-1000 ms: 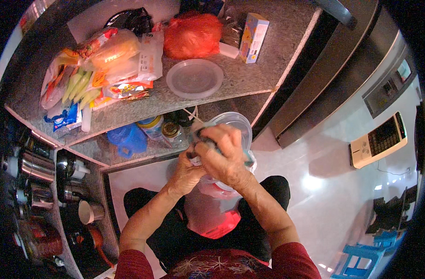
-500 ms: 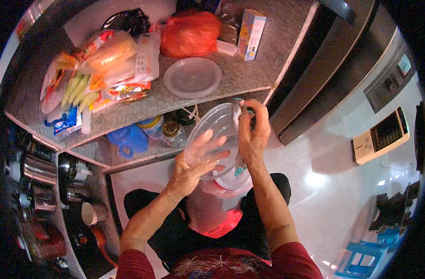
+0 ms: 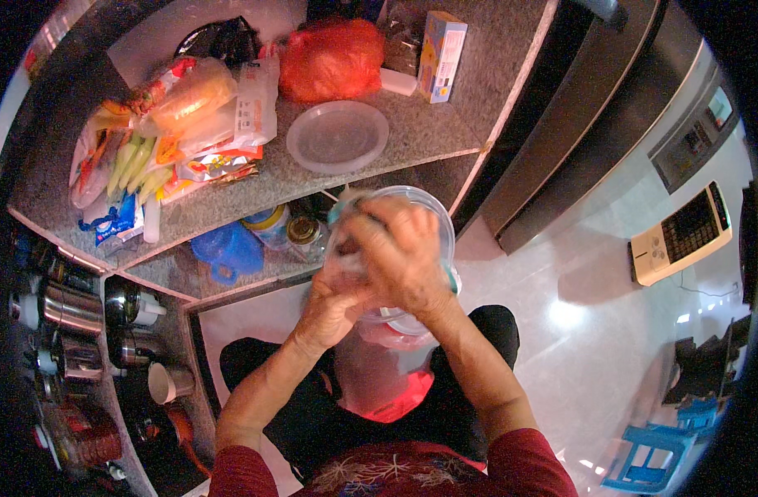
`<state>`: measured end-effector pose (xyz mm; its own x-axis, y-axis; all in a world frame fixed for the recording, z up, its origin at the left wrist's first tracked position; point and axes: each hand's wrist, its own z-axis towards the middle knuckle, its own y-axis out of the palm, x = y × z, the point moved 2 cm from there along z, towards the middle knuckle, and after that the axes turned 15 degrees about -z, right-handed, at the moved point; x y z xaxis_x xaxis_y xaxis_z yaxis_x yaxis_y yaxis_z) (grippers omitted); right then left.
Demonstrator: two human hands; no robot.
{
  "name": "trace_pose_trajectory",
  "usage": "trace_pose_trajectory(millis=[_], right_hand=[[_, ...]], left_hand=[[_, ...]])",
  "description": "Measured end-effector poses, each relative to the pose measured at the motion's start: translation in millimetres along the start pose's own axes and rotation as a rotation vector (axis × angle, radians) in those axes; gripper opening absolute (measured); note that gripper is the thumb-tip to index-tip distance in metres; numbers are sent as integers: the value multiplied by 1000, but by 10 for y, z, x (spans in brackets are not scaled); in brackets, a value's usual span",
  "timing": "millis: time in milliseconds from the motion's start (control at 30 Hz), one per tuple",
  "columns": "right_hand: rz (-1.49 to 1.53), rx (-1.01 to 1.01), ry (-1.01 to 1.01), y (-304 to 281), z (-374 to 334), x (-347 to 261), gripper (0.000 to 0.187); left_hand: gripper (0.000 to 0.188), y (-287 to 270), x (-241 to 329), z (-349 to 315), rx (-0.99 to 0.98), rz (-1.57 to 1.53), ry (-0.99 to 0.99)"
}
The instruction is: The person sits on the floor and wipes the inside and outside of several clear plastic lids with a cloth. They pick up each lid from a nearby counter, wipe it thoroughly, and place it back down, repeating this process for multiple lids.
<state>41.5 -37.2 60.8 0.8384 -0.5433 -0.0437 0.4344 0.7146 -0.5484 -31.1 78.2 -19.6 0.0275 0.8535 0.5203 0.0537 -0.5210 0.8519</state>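
Observation:
Over my lap, my left hand [image 3: 325, 306] grips the near left side of a round clear plastic container [image 3: 447, 222]. My right hand [image 3: 404, 257] lies across the container, its fingers bent toward the left side and smeared by motion. Bunched under those fingers is a pale cloth with teal bits [image 3: 339, 211], mostly hidden by the hand. Below, between my knees, a translucent tub with a red patch [image 3: 391, 393] is partly covered by the container and hands.
A round clear lid [image 3: 337, 137] lies on the stone shelf [image 3: 420, 137] ahead, near a red plastic bag [image 3: 333, 62], a small box [image 3: 442, 58] and bagged vegetables [image 3: 130, 157]. A blue jug [image 3: 227, 251] and jars stand beneath. Metal pots [image 3: 68, 302] line the left; a blue stool [image 3: 648, 455] is right.
My right hand has swung left, from the container's right rim to across it. The container has tipped and shifted right, while my left hand has stayed near the same place.

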Motion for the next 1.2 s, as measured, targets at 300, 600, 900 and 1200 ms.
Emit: trace_pose_trajectory(millis=[300, 600, 900, 1200], right_hand=[[116, 39, 643, 235, -250, 463, 32], [21, 39, -7, 191, -214, -265, 43], [155, 376, 584, 20, 36, 285, 19], [-63, -178, 182, 212, -100, -111, 56]], left_hand=[[73, 231, 171, 55, -258, -199, 216], [61, 99, 160, 88, -2, -116, 236], [68, 256, -33, -31, -135, -60, -92], [75, 213, 8, 84, -105, -132, 89]])
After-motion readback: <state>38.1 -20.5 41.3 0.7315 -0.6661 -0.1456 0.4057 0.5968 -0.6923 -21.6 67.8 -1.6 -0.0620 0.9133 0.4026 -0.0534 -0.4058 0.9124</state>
